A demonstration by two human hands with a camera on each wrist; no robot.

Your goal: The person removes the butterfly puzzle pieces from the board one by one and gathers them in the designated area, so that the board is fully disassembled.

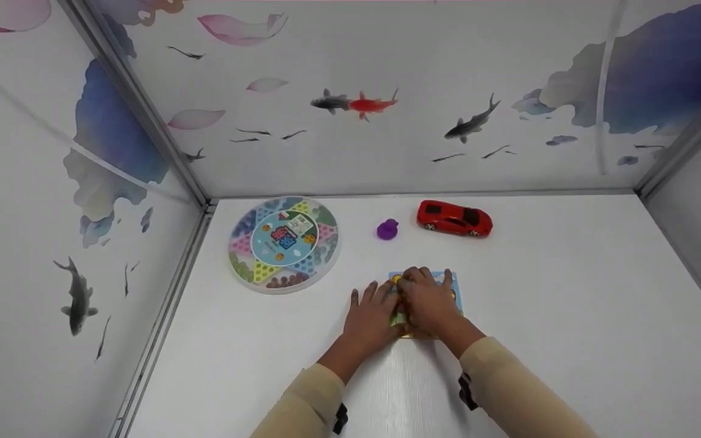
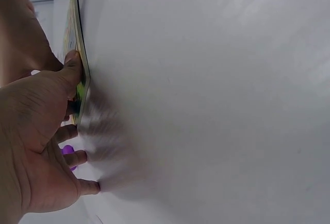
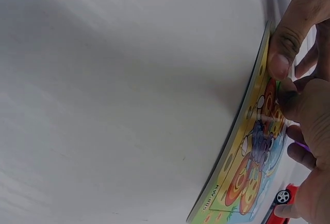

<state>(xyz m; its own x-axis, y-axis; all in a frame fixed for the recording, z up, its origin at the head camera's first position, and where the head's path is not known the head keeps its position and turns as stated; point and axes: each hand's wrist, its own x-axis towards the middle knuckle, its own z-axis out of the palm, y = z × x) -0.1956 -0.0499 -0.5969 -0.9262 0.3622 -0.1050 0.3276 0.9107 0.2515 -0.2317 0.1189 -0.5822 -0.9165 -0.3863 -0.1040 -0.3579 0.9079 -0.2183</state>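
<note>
On the table point(image 1: 569, 304), the picture puzzle point(image 3: 252, 183) is set under the left hand point(image 1: 373, 317) and right hand point(image 1: 431, 304), before the toy duck point(image 1: 387, 229), which is placed between the Chinese checkers board point(image 1: 284, 244), left, and toy car point(image 1: 454, 218), right.

Two hands point(image 1: 370, 321) point(image 1: 431, 303), two boards point(image 3: 250, 157) point(image 1: 283, 238), two toys point(image 1: 387, 230) point(image 1: 454, 219)

Here's the right sleeve point(image 1: 521, 386), long, plain and beige, and a small black piece point(image 1: 467, 392) shows at its inner edge! Left of that sleeve, the left sleeve point(image 1: 302, 398) matches in beige, softly creased, with its own dark piece point(image 1: 339, 418). Beyond the right sleeve, the right hand point(image 1: 429, 304) is bare.
</note>
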